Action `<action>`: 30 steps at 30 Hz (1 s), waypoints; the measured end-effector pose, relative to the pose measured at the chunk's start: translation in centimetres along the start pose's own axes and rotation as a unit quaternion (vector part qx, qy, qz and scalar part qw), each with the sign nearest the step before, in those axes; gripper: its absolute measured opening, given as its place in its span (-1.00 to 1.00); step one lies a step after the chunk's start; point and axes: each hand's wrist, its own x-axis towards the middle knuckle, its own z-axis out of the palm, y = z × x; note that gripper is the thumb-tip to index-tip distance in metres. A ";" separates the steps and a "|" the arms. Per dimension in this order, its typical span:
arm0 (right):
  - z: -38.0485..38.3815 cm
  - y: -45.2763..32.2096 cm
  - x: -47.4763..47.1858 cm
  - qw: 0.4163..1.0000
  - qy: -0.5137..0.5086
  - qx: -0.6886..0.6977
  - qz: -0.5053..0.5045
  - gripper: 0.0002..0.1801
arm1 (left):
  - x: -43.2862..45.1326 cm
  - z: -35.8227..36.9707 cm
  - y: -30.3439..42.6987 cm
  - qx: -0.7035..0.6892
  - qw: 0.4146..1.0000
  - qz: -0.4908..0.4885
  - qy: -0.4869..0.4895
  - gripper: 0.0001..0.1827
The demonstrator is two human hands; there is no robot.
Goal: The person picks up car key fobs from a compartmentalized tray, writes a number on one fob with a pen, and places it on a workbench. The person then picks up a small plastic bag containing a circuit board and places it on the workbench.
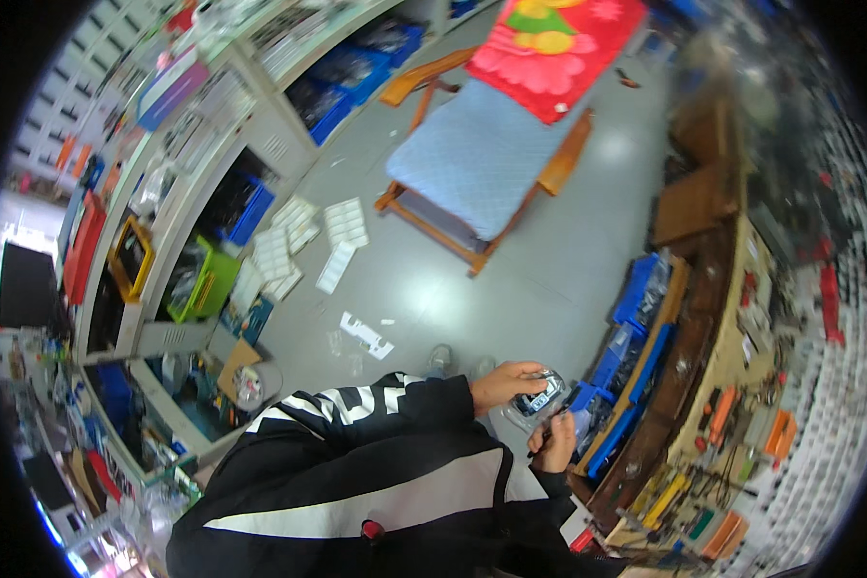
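Note:
My left hand (pixel 509 384) grips a clear plastic package (pixel 540 402) with a dark, printed item inside; its fingers lie over the package's upper side. Just below and to the right, my right hand (pixel 555 442) is closed around a thin dark object, too small to identify, close to the package's lower edge. Both hands are in front of my black and white jacket, near a row of blue bins (pixel 608 368). The undersides of both hands are hidden.
A wooden chair with a blue cushion (pixel 477 155) and a red patterned cloth (pixel 549 65) stands ahead. White trays (pixel 347 222) and a white cut-out sheet (pixel 366 335) lie on the floor. A green bin (pixel 206 280) is at left, a tool-covered workbench (pixel 683 433) at right.

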 end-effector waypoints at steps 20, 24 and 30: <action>61.4 5.3 32.7 0.863 -0.425 -0.143 0.231 -0.83 | -21.9 -34.2 37.7 -0.116 0.861 0.319 0.379 -0.76; 71.2 6.6 33.8 0.866 -0.428 -0.119 0.228 -0.84 | -25.9 -40.1 45.7 -0.034 0.819 0.330 0.468 -0.82; 82.4 5.3 39.4 0.855 -0.456 -0.185 0.164 -0.81 | -28.3 -46.4 57.7 0.058 0.818 0.317 0.476 -0.82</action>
